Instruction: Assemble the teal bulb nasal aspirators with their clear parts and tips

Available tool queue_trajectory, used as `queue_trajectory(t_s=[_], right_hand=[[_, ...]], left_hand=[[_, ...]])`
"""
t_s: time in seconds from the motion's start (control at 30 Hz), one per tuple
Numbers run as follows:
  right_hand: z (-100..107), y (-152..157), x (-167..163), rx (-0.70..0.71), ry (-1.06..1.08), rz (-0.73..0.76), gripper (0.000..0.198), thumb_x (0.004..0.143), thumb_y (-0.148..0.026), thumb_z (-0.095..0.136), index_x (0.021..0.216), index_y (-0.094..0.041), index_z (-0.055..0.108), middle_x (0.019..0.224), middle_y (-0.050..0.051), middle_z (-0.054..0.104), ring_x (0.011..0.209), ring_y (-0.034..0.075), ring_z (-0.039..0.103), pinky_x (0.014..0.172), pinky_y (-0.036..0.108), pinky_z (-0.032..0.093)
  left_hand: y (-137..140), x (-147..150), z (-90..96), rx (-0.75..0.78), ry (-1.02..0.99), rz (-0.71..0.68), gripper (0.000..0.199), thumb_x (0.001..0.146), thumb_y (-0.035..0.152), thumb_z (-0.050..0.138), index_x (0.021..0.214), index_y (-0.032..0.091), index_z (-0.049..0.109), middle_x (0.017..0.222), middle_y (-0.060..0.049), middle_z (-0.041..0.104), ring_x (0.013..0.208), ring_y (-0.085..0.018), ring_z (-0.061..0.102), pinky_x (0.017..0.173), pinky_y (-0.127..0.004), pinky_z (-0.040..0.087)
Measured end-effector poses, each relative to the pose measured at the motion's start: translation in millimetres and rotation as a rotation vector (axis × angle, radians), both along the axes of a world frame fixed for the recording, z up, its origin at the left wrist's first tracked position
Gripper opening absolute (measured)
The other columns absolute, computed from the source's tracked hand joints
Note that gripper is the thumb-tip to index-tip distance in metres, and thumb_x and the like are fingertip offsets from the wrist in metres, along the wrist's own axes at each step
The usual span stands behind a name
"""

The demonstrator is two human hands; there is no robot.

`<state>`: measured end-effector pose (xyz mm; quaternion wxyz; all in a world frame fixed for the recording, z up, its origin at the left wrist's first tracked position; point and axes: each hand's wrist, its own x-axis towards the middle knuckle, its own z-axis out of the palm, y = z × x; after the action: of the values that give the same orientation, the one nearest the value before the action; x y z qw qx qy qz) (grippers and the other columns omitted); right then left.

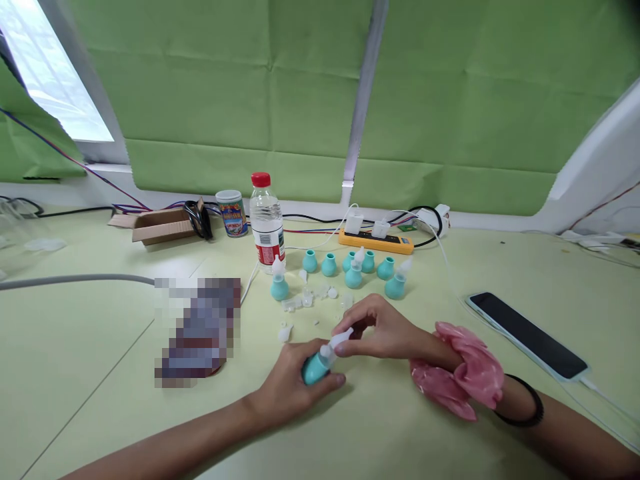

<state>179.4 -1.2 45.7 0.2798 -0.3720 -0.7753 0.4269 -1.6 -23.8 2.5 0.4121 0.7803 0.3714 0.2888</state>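
The person's left hand [295, 381] is gripping a teal bulb [313, 371], which is tilting over the counter [390, 427], while the right hand [377, 327] is pinching a white nozzle [343, 340] at the bulb's upper end. Beyond the hands, small clear pieces [292, 305] are lying scattered, and other teal bulbs [329, 266] are standing between a red-capped bottle [267, 223] and a phone [527, 333], three of them wearing nozzles.

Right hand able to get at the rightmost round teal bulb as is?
Probably yes: nothing visible separates the right hand from the rightmost teal bulb just beyond, though that hand grips a pointed white tip.
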Motion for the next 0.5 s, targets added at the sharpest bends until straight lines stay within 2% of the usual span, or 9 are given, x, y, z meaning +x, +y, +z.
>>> queue_trajectory(t_s=[0.1,0.27,0.37,0.43,0.5], right_hand=[[19,-7,5,0.177,-0.059,0.028,0.019,0.065,-0.029,0.065,0.071,-0.011,0.068,0.058,0.005,0.063,0.051,0.011,0.054,0.047,0.021,0.044],[46,-10,19,0.317,-0.172,-0.011,0.015,0.066,-0.027,0.062,0.067,-0.013,0.066,0.056,0.003,0.062,0.048,0.01,0.053,0.045,0.02,0.043],[63,-11,36,0.418,-0.303,-0.095,0.016,0.068,-0.03,0.06,0.066,-0.014,0.065,0.052,0.002,0.059,0.045,0.01,0.051,0.045,0.02,0.041],[72,-12,52,0.452,-0.469,-0.149,0.017,0.069,-0.03,0.057,0.065,-0.016,0.065,0.047,0.0,0.055,0.042,0.009,0.048,0.043,0.021,0.039],[78,-11,69,0.469,-0.638,-0.219,0.016,0.069,-0.03,0.056,0.064,-0.018,0.064,0.045,-0.001,0.053,0.041,0.009,0.046,0.042,0.021,0.036]], left_hand=[[-2,-1,1.1,-0.015,0.033,-0.094,0.024,0.072,0.032,0.056,0.082,0.011,0.058,0.06,0.003,0.049,0.054,-0.009,0.04,0.052,-0.019,0.034],[-3,-1,-0.4,-0.05,0.017,-0.135,0.046,0.068,0.029,0.06,0.11,0.014,0.05,0.071,0.001,0.055,0.059,-0.01,0.045,0.054,-0.019,0.038],[-2,-1,-4.2,-0.028,0.053,-0.116,0.032,0.077,0.026,0.049,0.105,0.012,0.055,0.065,-0.001,0.057,0.054,-0.009,0.047,0.052,-0.019,0.039],[-1,-3,-5.5,0.08,0.091,-0.087,0.029,0.082,0.026,0.041,0.1,0.012,0.059,0.064,-0.003,0.059,0.053,-0.009,0.048,0.052,-0.02,0.039],[2,-5,-4.8,0.303,0.134,-0.062,0.03,0.084,0.024,0.036,0.097,0.012,0.06,0.065,-0.005,0.06,0.055,-0.011,0.051,0.054,-0.021,0.04]])
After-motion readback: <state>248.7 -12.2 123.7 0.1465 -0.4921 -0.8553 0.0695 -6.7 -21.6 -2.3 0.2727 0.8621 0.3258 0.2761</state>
